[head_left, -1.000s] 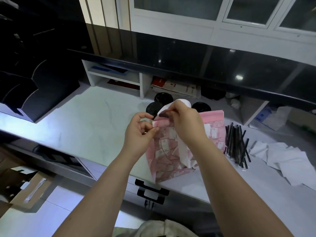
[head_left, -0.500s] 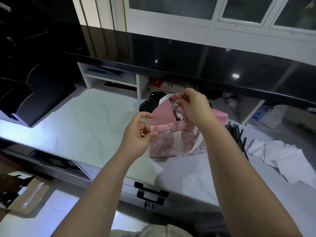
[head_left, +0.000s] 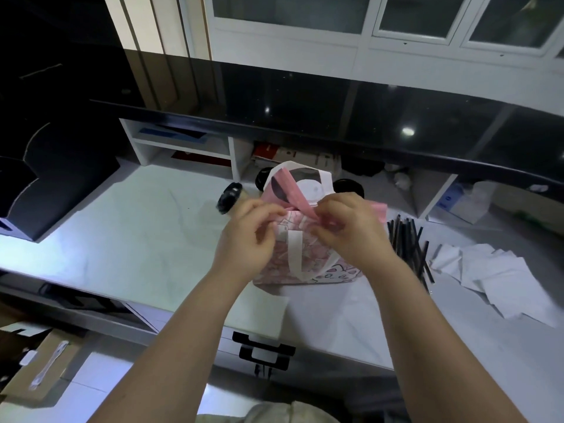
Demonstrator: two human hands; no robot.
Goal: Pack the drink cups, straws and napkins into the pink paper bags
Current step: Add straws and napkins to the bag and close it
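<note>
I see the pink paper bag (head_left: 308, 257) standing on the white worktop (head_left: 137, 239), near its front edge, with both hands at its top. My left hand (head_left: 248, 236) pinches the left part of the bag's upper rim between thumb and fingers. My right hand (head_left: 348, 230) is closed on the right part of the rim, where a pink fold of paper rises toward the back. One white handle (head_left: 297, 257) hangs in a loop down the bag's front face; the second white handle (head_left: 305, 167) arches over the open top. Inside the opening, a white cup lid (head_left: 311, 187) is visible. A black-lidded cup (head_left: 229, 198) lies tilted on the worktop just left of the bag, and another black lid (head_left: 349, 187) sits behind the bag on the right. A bundle of black straws (head_left: 409, 239) lies on the worktop to the right of the bag, and white napkins (head_left: 494, 276) are spread just beyond the straws. A black raised counter (head_left: 335, 117) runs along the rear.
</note>
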